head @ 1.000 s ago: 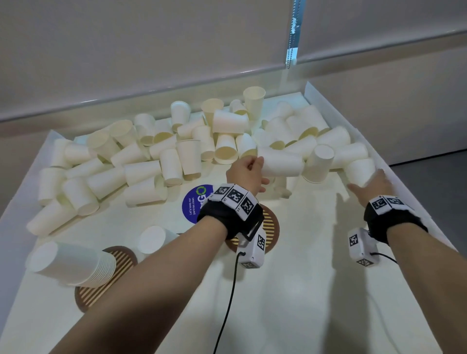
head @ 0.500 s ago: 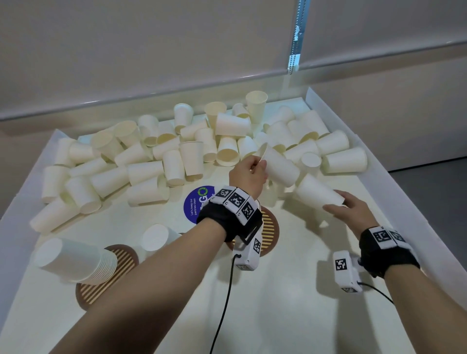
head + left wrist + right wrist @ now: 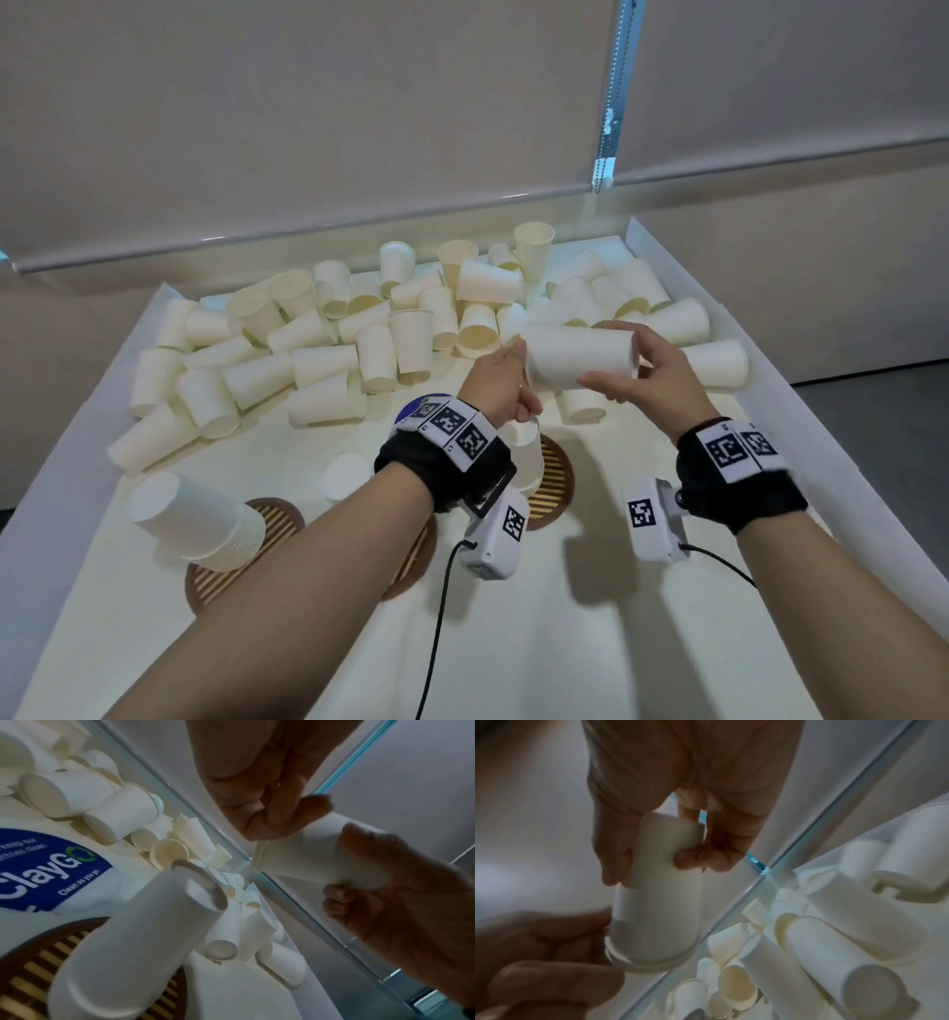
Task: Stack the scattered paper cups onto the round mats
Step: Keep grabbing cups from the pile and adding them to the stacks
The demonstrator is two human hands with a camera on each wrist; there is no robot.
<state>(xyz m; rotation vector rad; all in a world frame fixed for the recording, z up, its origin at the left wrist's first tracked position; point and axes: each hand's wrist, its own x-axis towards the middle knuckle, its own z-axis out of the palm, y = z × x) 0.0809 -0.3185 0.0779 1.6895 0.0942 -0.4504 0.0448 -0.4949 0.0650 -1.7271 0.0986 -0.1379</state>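
Between my two hands a white paper cup [image 3: 575,354] lies sideways in the air above the pile; the right wrist view shows a second rim at its mouth, so two cups [image 3: 654,912] are nested. My left hand [image 3: 518,362] pinches the mouth end. My right hand [image 3: 613,357] grips the base end, thumb below, fingers above. Several scattered cups [image 3: 318,360] fill the far half of the tray. A tilted stack [image 3: 195,519] rests on the left round mat [image 3: 241,565]. An upside-down cup [image 3: 526,455] stands on the right mat [image 3: 557,478]. My left arm partly hides a middle mat [image 3: 411,562].
The white tray's raised right wall [image 3: 770,390] runs close beside my right hand. A blue round sticker [image 3: 411,408] lies on the tray floor behind my left wrist. One upside-down cup [image 3: 346,475] stands alone between the mats. Bare tray floor [image 3: 565,642] lies near me.
Each hand lifted a cup out of the pile. The right hand swung left from the tray wall, and the two cups have come together between the hands.
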